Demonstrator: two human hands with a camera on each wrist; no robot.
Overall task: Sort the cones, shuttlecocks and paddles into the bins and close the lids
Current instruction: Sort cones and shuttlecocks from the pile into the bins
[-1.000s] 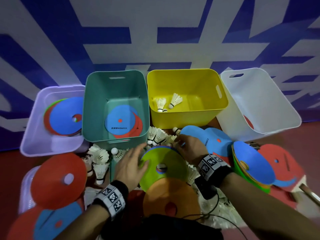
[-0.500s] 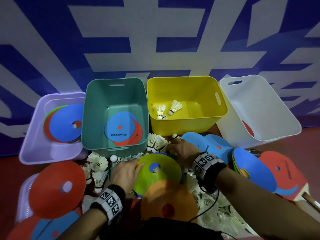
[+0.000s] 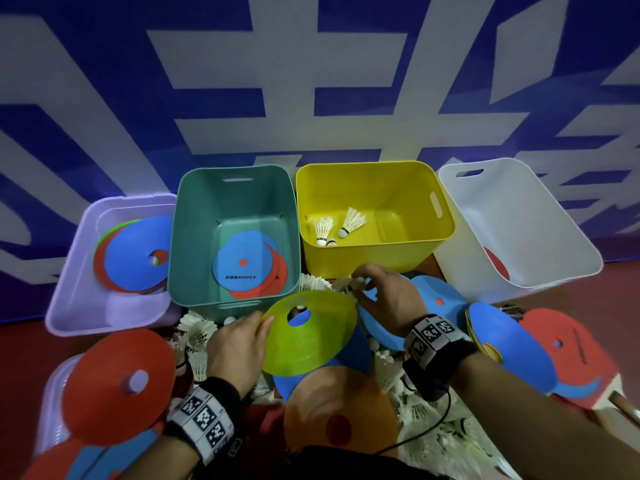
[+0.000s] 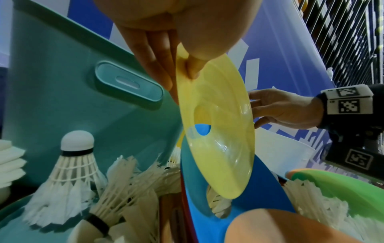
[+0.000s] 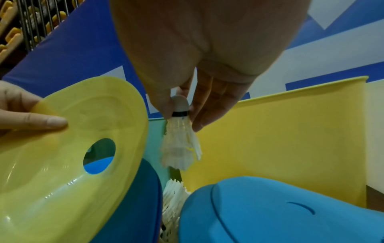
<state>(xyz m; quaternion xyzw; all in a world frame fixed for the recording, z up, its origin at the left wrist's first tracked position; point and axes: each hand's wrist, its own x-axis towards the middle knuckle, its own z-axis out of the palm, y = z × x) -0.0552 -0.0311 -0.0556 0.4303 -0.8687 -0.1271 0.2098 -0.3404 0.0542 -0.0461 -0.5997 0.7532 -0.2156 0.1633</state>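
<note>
Left hand [image 3: 239, 348] grips cone [image 3: 311, 332] (yellow).

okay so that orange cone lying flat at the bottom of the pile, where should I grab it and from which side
Pinch the orange cone at its thin rim, coming from the near side: the far edge is tucked under the blue cone, and probably too wide to span.

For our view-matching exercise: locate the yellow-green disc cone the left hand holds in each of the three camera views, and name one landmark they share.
Head: yellow-green disc cone lies at lower centre, its edge pinched by the left hand.
Left wrist: it fills the centre, seen edge-on and tilted.
Right wrist: it takes the lower left.
Shared landmark: the yellow bin, just beyond the right hand, which pinches a shuttlecock.
</note>
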